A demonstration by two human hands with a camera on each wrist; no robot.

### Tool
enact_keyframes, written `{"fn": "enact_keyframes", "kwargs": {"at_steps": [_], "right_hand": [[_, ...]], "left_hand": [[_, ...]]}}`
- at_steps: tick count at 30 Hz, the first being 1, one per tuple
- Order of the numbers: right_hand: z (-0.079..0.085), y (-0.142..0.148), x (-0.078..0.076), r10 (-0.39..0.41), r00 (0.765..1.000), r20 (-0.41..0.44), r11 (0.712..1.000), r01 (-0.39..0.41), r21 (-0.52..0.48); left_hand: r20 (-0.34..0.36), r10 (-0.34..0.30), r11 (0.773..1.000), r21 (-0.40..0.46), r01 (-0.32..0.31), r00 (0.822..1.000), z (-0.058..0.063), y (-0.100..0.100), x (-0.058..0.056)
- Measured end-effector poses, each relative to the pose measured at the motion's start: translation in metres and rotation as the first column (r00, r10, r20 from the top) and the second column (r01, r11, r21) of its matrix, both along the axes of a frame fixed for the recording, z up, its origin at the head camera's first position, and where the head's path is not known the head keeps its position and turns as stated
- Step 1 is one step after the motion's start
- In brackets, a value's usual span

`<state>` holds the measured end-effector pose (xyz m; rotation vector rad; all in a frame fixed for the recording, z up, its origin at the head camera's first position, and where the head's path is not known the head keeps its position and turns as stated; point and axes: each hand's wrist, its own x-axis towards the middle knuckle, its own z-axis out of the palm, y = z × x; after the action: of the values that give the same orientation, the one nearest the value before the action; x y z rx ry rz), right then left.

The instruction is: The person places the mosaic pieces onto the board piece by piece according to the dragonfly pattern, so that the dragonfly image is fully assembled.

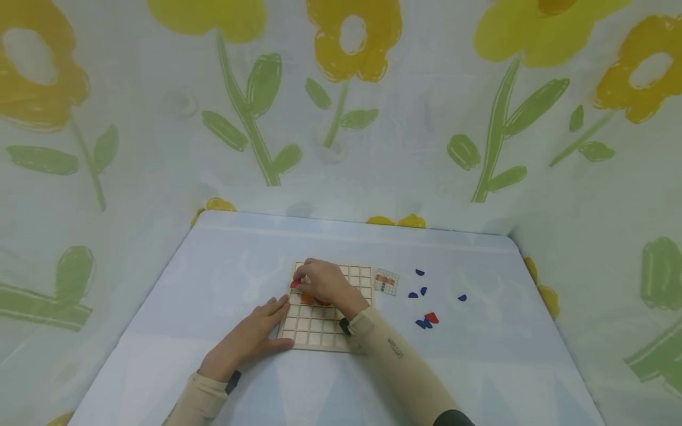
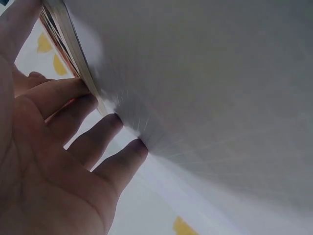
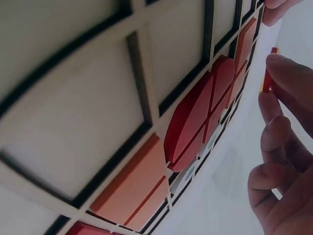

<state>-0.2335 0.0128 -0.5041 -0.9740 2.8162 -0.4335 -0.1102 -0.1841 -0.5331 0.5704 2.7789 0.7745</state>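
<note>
A wooden grid board (image 1: 306, 338) lies on the table. My right hand (image 1: 326, 281) is over its upper left part and pinches a small red piece (image 3: 269, 73) between thumb and fingertip. In the right wrist view that piece is held apart from the board, seen nearly edge-on. Red curved pieces (image 3: 193, 120) and orange pieces (image 3: 132, 188) sit in the board's cells; in the head view my right hand partly covers them. My left hand (image 1: 254, 332) lies at the board's left side, fingers extended. Its fingertips (image 2: 80, 87) touch the board's edge in the left wrist view.
A small printed pattern card (image 1: 386, 282) lies just right of the board. Farther right are several loose dark blue half-round pieces (image 1: 420, 272) and a red piece (image 1: 432, 318). A flower-patterned cloth wall (image 1: 373, 160) stands behind the table.
</note>
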Motion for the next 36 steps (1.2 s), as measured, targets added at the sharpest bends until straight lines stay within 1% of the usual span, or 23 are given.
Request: {"fn": "enact_keyframes", "kwargs": {"at_steps": [5, 10, 16, 22, 29, 36], "right_hand": [[-0.003, -0.005, -0.002, -0.014, 1.0, 0.013, 0.997, 0.013, 0.07], [-0.005, -0.008, -0.003, -0.026, 0.999, 0.032, 0.995, 0.023, 0.095], [-0.006, -0.01, -0.004, -0.017, 1.0, 0.009, 0.995, 0.016, 0.095], [-0.007, -0.011, -0.003, 0.002, 1.0, 0.018, 0.994, -0.004, 0.108], [-0.008, -0.012, -0.001, -0.037, 0.998, 0.042, 0.994, 0.033, 0.103], [-0.01, -0.012, 0.0, -0.03, 0.999, 0.017, 0.994, 0.028, 0.101]], "left_hand": [[0.009, 0.009, 1.0, 0.0, -0.009, 1.0, 0.001, 0.0, 0.0], [0.005, 0.0, 1.0, 0.005, 0.0, 1.0, 0.001, 0.0, 0.001], [-0.012, -0.01, 1.0, -0.007, 0.01, 1.0, 0.0, -0.001, 0.0], [-0.026, -0.02, 1.0, -0.012, 0.019, 0.999, -0.001, -0.001, 0.0], [-0.041, -0.029, 1.0, -0.008, 0.029, 0.999, -0.001, -0.002, 0.0], [-0.073, -0.054, 0.999, -0.013, 0.053, 0.996, -0.001, -0.002, 0.001]]}}
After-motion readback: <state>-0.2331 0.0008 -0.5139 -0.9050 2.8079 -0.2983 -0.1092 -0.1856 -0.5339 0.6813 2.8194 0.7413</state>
